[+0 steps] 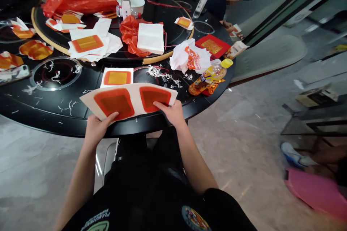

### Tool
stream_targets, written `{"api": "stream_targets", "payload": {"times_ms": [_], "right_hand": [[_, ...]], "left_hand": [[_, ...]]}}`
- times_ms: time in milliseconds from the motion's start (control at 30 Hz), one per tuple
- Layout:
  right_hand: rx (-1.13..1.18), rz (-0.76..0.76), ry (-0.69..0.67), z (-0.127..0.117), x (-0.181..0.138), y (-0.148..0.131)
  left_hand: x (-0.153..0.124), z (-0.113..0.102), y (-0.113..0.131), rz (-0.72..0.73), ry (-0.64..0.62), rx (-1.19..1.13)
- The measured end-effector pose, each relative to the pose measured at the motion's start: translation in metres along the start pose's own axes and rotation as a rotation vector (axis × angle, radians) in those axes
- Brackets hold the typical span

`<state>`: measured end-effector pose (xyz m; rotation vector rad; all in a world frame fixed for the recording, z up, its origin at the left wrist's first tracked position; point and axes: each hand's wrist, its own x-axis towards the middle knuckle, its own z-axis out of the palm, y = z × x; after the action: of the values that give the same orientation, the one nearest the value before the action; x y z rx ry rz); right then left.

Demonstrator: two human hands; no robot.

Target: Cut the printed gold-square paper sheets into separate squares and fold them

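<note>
We've got the orange-printed paper sheet (130,99) pinched along its near edge by left hand (99,130) and right hand (169,112), well apart, over the black table's rim (46,112) (thin stock): uneven pull could tear it.

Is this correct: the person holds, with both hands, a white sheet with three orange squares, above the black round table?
No: the white sheet has two orange squares, not three, as the head view shows. The left hand and right hand hold it above the black round table.
</note>
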<state>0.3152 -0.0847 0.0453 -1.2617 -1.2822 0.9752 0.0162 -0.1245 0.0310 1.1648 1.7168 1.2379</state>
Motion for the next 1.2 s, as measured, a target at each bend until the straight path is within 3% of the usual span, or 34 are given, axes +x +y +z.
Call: {"api": "stream_targets", "payload": {"times_ms": [100,200,300,400,467,533,600,667,800,933,1067,1200], "right_hand": [[-0.052,-0.048,-0.006,-0.016,0.01,-0.021],[-0.178,-0.251,-0.015,-0.031,0.014,-0.048],[-0.408,-0.536,0.002,-0.041,0.001,-0.075],[-0.655,-0.683,-0.054,-0.037,-0.034,-0.083],[-0.734,-0.707,-0.124,-0.026,-0.065,-0.071],[-0.767,-0.713,-0.146,-0.014,-0.096,-0.048],[-0.787,-0.663,-0.171,-0.005,-0.12,-0.024],[-0.755,-0.607,-0.234,-0.005,-0.132,-0.004],[-0.591,-0.401,-0.267,-0.025,-0.121,0.012],[-0.449,-0.169,-0.207,-0.036,-0.086,0.016],[-0.386,-0.009,-0.202,-0.018,-0.053,0.023],[-0.391,0.108,-0.094,0.009,-0.033,0.029]], "left_hand": [[-0.001,-0.002,0.002,0.013,-0.082,-0.005],[0.001,0.002,0.004,0.105,-0.129,-0.097],[-0.002,0.004,0.012,0.371,0.062,-0.083],[-0.017,0.004,0.02,0.731,0.342,0.182],[-0.032,0.006,0.019,0.928,0.331,0.341],[-0.046,0.011,0.012,1.012,0.156,0.425],[-0.057,0.017,-0.001,0.985,-0.066,0.463],[-0.062,0.021,-0.016,0.935,-0.189,0.473],[-0.063,0.023,-0.035,0.862,-0.157,0.435],[-0.059,0.017,-0.029,0.716,-0.23,0.412],[-0.053,0.016,-0.014,0.507,-0.257,0.436],[-0.046,0.021,-0.004,0.38,-0.224,0.463]]}}
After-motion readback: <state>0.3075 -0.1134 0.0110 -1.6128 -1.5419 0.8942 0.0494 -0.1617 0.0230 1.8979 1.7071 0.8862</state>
